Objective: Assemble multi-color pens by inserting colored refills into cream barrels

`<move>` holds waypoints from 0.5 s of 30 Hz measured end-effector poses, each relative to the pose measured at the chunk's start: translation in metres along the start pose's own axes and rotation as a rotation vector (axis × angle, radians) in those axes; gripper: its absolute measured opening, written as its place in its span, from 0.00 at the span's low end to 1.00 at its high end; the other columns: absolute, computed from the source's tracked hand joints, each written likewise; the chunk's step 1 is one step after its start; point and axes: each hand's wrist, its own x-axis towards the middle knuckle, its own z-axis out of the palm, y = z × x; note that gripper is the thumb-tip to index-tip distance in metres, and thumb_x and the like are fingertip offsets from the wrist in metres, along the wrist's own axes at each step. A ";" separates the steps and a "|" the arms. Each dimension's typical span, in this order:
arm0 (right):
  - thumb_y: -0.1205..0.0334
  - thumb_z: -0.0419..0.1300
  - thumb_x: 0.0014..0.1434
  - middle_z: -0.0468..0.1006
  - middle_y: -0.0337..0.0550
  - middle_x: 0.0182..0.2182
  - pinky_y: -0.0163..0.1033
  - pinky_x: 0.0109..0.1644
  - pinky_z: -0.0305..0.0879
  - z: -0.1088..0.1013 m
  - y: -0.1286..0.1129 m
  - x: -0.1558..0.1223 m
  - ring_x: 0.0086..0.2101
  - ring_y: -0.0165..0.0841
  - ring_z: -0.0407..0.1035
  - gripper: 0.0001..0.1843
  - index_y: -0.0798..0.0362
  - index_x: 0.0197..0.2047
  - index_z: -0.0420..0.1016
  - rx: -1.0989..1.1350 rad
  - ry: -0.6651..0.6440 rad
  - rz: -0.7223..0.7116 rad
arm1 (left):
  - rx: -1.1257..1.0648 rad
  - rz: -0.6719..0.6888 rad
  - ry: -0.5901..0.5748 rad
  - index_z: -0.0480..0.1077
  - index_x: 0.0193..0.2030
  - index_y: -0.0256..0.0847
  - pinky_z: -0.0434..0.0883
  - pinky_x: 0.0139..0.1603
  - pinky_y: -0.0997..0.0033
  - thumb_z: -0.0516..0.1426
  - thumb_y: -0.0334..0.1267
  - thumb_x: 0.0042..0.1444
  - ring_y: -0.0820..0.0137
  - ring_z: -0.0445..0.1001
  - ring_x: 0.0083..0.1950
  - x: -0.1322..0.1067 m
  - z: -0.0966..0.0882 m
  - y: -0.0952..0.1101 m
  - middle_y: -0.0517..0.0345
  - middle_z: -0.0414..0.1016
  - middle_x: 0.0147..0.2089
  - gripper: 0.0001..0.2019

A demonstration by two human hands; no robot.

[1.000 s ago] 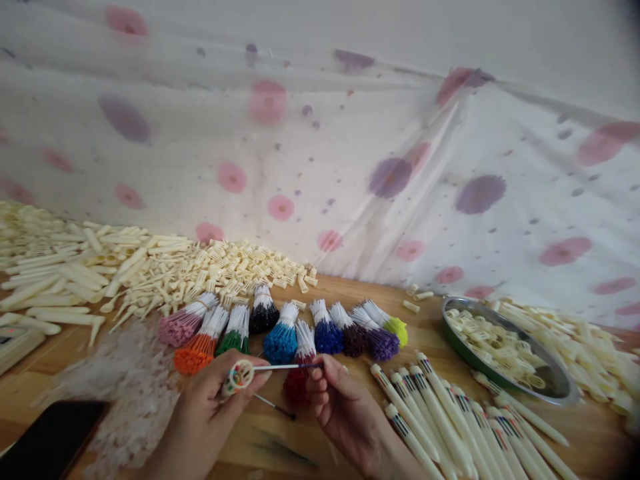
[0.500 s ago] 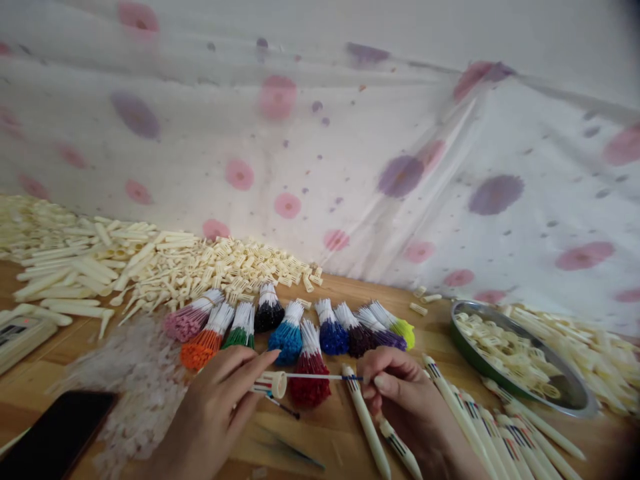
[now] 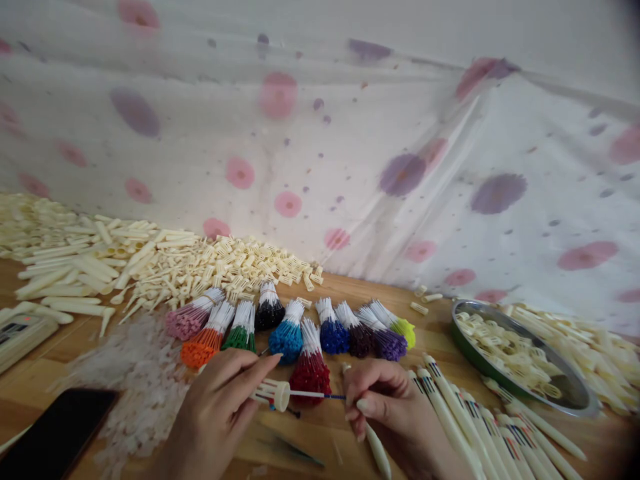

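My left hand (image 3: 213,407) is closed around a cream slotted pen sleeve (image 3: 277,395), its round open end facing right. Between my right thumb and forefinger is a thin pen refill (image 3: 309,395), white along its length with a blue end. The refill's white tip enters the sleeve's opening; how deep it goes is hidden. My right hand (image 3: 393,403) hovers over a cream pen (image 3: 377,455) and covers part of it. Just behind the refill stands a bundle of dark red refills (image 3: 311,367). Tweezers (image 3: 295,450), blurred, lie below the hands.
More coloured refill bundles (image 3: 286,340) form a row behind. Cream pen parts (image 3: 240,263) are heaped at back left. On the right are a green-sided metal bowl (image 3: 460,347) of rings and several pens (image 3: 475,420). Clear small pieces (image 3: 135,393) and a phone (image 3: 57,433) lie left.
My right hand has moved left and slightly down, and less of the refill shows between it and the sleeve. My left hand keeps its grip, slightly lower.
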 end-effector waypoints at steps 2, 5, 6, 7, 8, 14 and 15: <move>0.65 0.70 0.46 0.79 0.40 0.21 0.24 0.20 0.68 0.000 0.002 -0.001 0.18 0.24 0.70 0.03 0.52 0.28 0.81 -0.015 -0.007 -0.025 | -0.006 -0.014 -0.004 0.65 0.55 0.45 0.69 0.44 0.73 0.48 0.20 0.54 0.69 0.71 0.43 0.000 0.000 0.000 0.56 0.70 0.41 0.25; 0.65 0.70 0.47 0.79 0.40 0.22 0.25 0.21 0.68 0.000 0.002 -0.003 0.19 0.24 0.71 0.03 0.51 0.28 0.81 -0.068 -0.012 -0.035 | -0.037 -0.019 0.004 0.66 0.55 0.45 0.70 0.43 0.74 0.48 0.20 0.53 0.70 0.71 0.41 0.001 0.001 0.000 0.58 0.70 0.40 0.25; 0.65 0.70 0.47 0.79 0.40 0.23 0.25 0.21 0.68 0.000 0.001 -0.003 0.19 0.24 0.71 0.03 0.50 0.28 0.81 -0.083 -0.025 -0.034 | -0.053 -0.023 0.006 0.66 0.55 0.45 0.70 0.42 0.74 0.48 0.20 0.53 0.71 0.71 0.40 0.002 0.001 0.000 0.58 0.70 0.40 0.25; 0.65 0.70 0.47 0.80 0.40 0.23 0.25 0.22 0.68 0.001 0.000 -0.003 0.19 0.24 0.71 0.03 0.50 0.28 0.81 -0.096 -0.038 -0.035 | -0.071 -0.032 0.006 0.66 0.55 0.45 0.71 0.42 0.75 0.48 0.20 0.53 0.71 0.71 0.40 0.002 0.001 0.001 0.58 0.70 0.39 0.25; 0.65 0.69 0.47 0.80 0.40 0.23 0.25 0.22 0.68 0.001 -0.001 -0.004 0.19 0.24 0.71 0.03 0.50 0.28 0.81 -0.107 -0.050 -0.040 | -0.089 -0.046 0.001 0.66 0.55 0.46 0.71 0.41 0.76 0.48 0.20 0.52 0.72 0.71 0.39 0.002 0.001 0.001 0.58 0.70 0.40 0.25; 0.66 0.68 0.49 0.79 0.38 0.23 0.23 0.23 0.67 0.001 -0.005 -0.003 0.20 0.23 0.71 0.04 0.49 0.30 0.81 -0.142 -0.072 -0.078 | -0.148 -0.077 -0.009 0.66 0.54 0.47 0.72 0.39 0.77 0.47 0.21 0.53 0.72 0.71 0.39 0.001 0.000 0.003 0.58 0.69 0.40 0.25; 0.66 0.68 0.49 0.80 0.37 0.24 0.23 0.23 0.66 0.001 -0.005 -0.003 0.21 0.22 0.71 0.04 0.48 0.31 0.81 -0.135 -0.077 -0.082 | -0.147 -0.077 -0.007 0.67 0.54 0.47 0.72 0.39 0.77 0.47 0.21 0.53 0.72 0.72 0.40 0.001 0.000 0.003 0.58 0.70 0.40 0.25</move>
